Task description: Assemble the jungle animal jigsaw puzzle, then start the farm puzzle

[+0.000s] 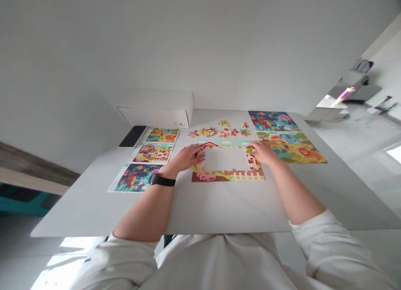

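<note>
On the table lies a jigsaw puzzle border (219,176), a joined farm-scene frame with a bare middle. A red barn shows at its upper left, a pink pig at lower left and a white fence at lower right. My left hand (187,157) rests against its left side, fingers stretched over the edge. My right hand (263,152) lies at its upper right side, fingers extended on the edge. Just beyond the border are several loose puzzle pieces (228,132), some in small joined clusters.
Left of the puzzle lies a reference sheet (128,160) with three printed pictures, beside a black phone (133,136). A white box (153,114) stands at the back left. At the right are an ocean puzzle (274,121) and a safari puzzle (293,147). The wall borders the table behind.
</note>
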Motion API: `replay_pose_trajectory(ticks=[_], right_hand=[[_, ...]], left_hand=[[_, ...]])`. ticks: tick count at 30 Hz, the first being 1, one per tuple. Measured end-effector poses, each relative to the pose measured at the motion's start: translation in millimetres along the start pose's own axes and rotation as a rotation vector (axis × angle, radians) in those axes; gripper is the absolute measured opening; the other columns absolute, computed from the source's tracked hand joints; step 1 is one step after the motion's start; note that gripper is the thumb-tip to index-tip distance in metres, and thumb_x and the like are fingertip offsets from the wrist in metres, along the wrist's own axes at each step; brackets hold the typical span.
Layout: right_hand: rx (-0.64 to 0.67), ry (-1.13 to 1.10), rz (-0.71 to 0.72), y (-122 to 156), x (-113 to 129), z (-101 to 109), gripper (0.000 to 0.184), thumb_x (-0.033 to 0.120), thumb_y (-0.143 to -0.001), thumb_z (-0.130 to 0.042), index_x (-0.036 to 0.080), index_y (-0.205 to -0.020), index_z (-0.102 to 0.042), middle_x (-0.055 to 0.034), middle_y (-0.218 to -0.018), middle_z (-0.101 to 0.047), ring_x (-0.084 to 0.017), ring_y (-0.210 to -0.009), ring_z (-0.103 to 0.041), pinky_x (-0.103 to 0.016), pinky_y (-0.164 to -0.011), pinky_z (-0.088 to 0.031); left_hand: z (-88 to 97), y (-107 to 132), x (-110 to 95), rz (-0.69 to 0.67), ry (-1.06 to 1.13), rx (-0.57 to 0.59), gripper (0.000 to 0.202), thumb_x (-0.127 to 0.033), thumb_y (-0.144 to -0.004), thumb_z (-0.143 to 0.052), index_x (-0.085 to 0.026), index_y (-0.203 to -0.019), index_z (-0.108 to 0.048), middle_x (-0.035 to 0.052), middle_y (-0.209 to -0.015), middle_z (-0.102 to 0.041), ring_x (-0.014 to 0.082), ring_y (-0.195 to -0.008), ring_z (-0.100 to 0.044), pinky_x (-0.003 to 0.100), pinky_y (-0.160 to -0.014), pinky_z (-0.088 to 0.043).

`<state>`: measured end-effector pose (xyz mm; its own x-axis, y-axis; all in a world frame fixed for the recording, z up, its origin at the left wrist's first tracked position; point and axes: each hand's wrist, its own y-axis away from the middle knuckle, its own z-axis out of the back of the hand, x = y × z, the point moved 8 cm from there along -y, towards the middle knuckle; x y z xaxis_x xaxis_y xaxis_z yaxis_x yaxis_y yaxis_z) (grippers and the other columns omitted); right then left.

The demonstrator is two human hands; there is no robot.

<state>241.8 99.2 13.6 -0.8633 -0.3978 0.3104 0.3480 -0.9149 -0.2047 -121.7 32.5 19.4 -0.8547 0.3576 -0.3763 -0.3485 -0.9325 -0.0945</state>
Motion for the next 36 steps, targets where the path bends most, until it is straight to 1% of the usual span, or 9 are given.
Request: replay_pose_trajectory(ticks=[6, 10, 14, 18, 22, 26, 32, 34, 36], right_hand=[[-0.013, 0.048, 0.003, -3.5, -0.1, -7.4, 0.059, -0.004, -0.081, -0.055, 0.019, -0.132, -0.074, -0.0150, -0.144, -0.069, -0.028, -0.135, -0.064, -0.046, -0.120, -0.047], [-0.032, 0.056, 0.013, -5.2, 0.8, -5.6, 0.059, -0.005, -0.080, -0.055, 0.015, -0.133, -0.073, -0.0178, -0.144, -0.068, -0.030, -0.137, -0.062, -0.046, -0.120, -0.046], [-0.010, 0.035, -0.011, -5.0, -0.1, -4.4, 0.060, -0.005, -0.080, -0.055, 0.019, -0.132, -0.073, -0.0151, -0.141, -0.071, -0.030, -0.131, -0.066, -0.048, -0.117, -0.049], [-0.006, 0.015, 0.004, -2.4, 6.4, -0.4, 0.055, -0.004, -0.080, -0.055, 0.020, -0.126, -0.075, -0.0118, -0.137, -0.073, -0.027, -0.129, -0.067, -0.044, -0.116, -0.049], [0.011, 0.013, 0.031, -0.2, 17.0, 1.6, 0.052, -0.003, -0.080, -0.055, 0.020, -0.122, -0.075, -0.0114, -0.134, -0.073, -0.026, -0.127, -0.067, -0.043, -0.116, -0.048], [0.027, -0.002, 0.035, 0.4, 21.9, 1.2, 0.048, 0.001, -0.082, -0.056, 0.020, -0.123, -0.074, -0.0127, -0.135, -0.072, -0.027, -0.128, -0.065, -0.043, -0.115, -0.048], [-0.050, -0.027, 0.053, 1.0, 22.4, 7.4, 0.049, 0.000, -0.080, -0.056, 0.021, -0.120, -0.076, -0.0117, -0.134, -0.071, -0.027, -0.127, -0.065, -0.044, -0.117, -0.048], [-0.079, -0.027, 0.050, 1.2, 23.1, 10.1, 0.051, 0.000, -0.080, -0.056, 0.020, -0.123, -0.076, -0.0121, -0.134, -0.072, -0.028, -0.128, -0.065, -0.045, -0.117, -0.048], [-0.071, -0.017, 0.048, 1.2, 24.8, 9.6, 0.050, 0.001, -0.081, -0.056, 0.018, -0.124, -0.076, -0.0133, -0.132, -0.074, -0.029, -0.126, -0.066, -0.045, -0.116, -0.049]], left_hand=[[0.7, -1.1, 5.3, -0.017, 0.017, 0.001, 0.060, -0.042, -0.093, -0.067, -0.024, -0.150, -0.063, 0.0111, -0.163, -0.054, 0.0284, -0.152, -0.049, 0.040, -0.129, -0.034], [0.2, -1.4, 1.1, -0.001, 0.012, -0.010, 0.053, -0.036, -0.095, -0.063, -0.026, -0.147, -0.065, 0.0086, -0.161, -0.057, 0.0254, -0.152, -0.049, 0.040, -0.129, -0.034], [-1.5, -1.8, 1.4, -0.012, 0.003, -0.009, 0.051, -0.033, -0.097, -0.058, -0.024, -0.147, -0.063, 0.0095, -0.161, -0.057, 0.0241, -0.152, -0.049, 0.042, -0.129, -0.035], [-2.8, -0.7, 7.5, -0.024, -0.009, -0.004, 0.052, -0.030, -0.098, -0.053, -0.025, -0.149, -0.061, 0.0081, -0.160, -0.058, 0.0220, -0.150, -0.050, 0.040, -0.128, -0.036], [4.0, 2.9, 10.0, -0.054, -0.008, -0.030, 0.053, -0.038, -0.096, -0.059, -0.026, -0.147, -0.064, 0.0088, -0.155, -0.062, 0.0273, -0.145, -0.057, 0.040, -0.123, -0.043], [9.4, 6.2, 6.9, -0.101, 0.027, -0.019, 0.063, -0.046, -0.090, -0.070, -0.027, -0.149, -0.064, 0.0088, -0.152, -0.065, 0.0334, -0.141, -0.060, 0.042, -0.121, -0.047], [7.2, 3.3, 11.3, -0.123, 0.075, -0.041, 0.057, -0.044, -0.096, -0.061, -0.028, -0.150, -0.064, 0.0093, -0.152, -0.065, 0.0319, -0.140, -0.061, 0.044, -0.123, -0.045], [3.4, 2.2, 16.0, -0.115, 0.073, -0.030, 0.055, -0.042, -0.095, -0.061, -0.028, -0.149, -0.065, 0.0087, -0.152, -0.065, 0.0310, -0.140, -0.061, 0.042, -0.122, -0.046], [0.6, 2.1, 19.4, -0.104, 0.063, -0.018, 0.055, -0.038, -0.094, -0.062, -0.027, -0.147, -0.066, 0.0089, -0.154, -0.064, 0.0302, -0.141, -0.060, 0.042, -0.122, -0.045]])
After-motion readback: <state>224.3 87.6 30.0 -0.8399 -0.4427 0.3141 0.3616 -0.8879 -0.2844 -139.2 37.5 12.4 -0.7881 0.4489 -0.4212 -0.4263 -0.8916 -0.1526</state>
